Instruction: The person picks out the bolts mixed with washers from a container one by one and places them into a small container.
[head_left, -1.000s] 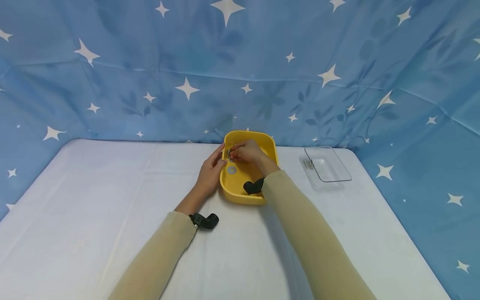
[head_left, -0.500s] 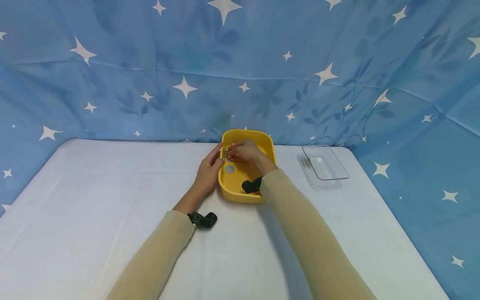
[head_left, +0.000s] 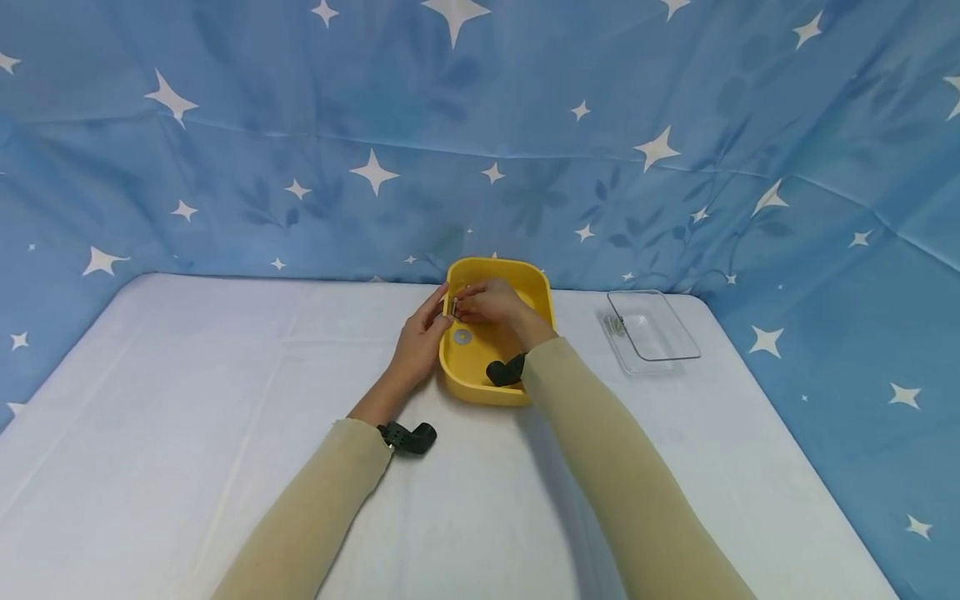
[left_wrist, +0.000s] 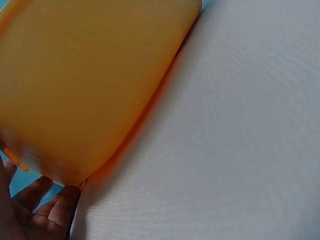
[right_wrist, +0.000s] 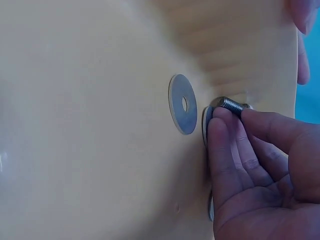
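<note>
My right hand [head_left: 491, 304] reaches into a yellow plastic bin [head_left: 468, 393]. In the right wrist view, its thumb and fingertips pinch a threaded bolt [right_wrist: 231, 105], whose other end sits close to the bin wall. A flat washer [right_wrist: 179, 116] lies on the bin floor beside these fingers. Another washer [right_wrist: 206, 125] shows only its edge behind the fingertips, and a further rim peeks out lower down. My left hand [head_left: 420, 342] grips the bin's left rim, thumb over the edge, fingers outside. In the left wrist view, its fingers [left_wrist: 62, 207] touch the bin's outer wall.
A clear plastic box [head_left: 651, 367] stands on the white table right of the bin, with small metal pieces [head_left: 613, 324] at its left side. The blue star-patterned cloth [head_left: 300, 225] hangs directly behind the table. Black wrist cameras [head_left: 408, 438] sit on both wrists.
The bolt at the right fingertips has turned slightly; both hands otherwise stay in place at the bin. The head view shifts a little.
</note>
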